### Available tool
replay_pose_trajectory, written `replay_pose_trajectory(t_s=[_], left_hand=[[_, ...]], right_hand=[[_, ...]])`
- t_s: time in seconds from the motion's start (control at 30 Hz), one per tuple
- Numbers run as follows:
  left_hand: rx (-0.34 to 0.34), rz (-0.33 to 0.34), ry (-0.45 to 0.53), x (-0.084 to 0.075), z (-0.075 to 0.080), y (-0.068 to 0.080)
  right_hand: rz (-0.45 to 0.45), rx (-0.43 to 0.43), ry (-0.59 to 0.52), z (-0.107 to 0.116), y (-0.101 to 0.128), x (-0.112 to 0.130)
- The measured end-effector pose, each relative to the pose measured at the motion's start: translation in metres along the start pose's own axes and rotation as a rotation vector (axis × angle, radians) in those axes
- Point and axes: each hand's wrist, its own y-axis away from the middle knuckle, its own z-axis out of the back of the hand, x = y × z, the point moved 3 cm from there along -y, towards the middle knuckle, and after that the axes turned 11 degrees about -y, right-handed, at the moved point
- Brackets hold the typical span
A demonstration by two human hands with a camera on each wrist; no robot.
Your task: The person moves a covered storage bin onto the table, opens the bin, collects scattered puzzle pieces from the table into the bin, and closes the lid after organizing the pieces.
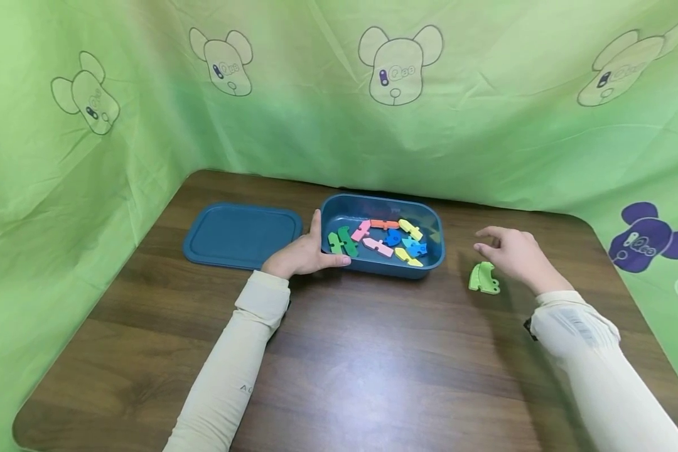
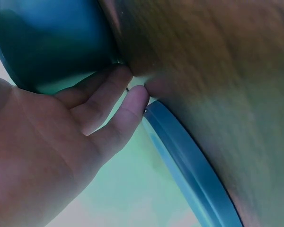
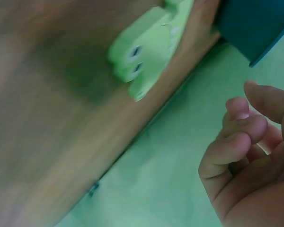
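Observation:
A dark blue plastic box (image 1: 384,266) stands near the back of the table with several coloured puzzle pieces (image 1: 377,247) in it. My left hand (image 1: 302,254) holds the box's front left corner, thumb along the front rim and fingers against the left end. From the left wrist view, the lower fingers (image 2: 102,106) bend in beside the box's base. Right of the box lies a light green crocodile-head piece (image 1: 482,279) with eyes and teeth. Above and beside it hovers my right hand (image 1: 511,254), fingers loosely curled around nothing.
A flat blue lid (image 1: 243,235) lies left of the box, close to my left hand. All this is on a brown wooden table (image 1: 361,351) with rounded corners. Green cloth (image 1: 316,125) printed with bear heads hangs behind and along the sides.

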Motion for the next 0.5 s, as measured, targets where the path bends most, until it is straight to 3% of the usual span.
replay_pose_trajectory(t_s=[0.3, 0.5], left_hand=[[0.0, -0.001, -0.011, 0.001, 0.0, 0.0], [-0.005, -0.005, -0.017, -0.001, -0.001, 0.001]], right_hand=[[-0.028, 0.093, 0.004, -0.002, 0.028, -0.034], [-0.09, 0.127, -0.012, -0.006, 0.044, -0.043]])
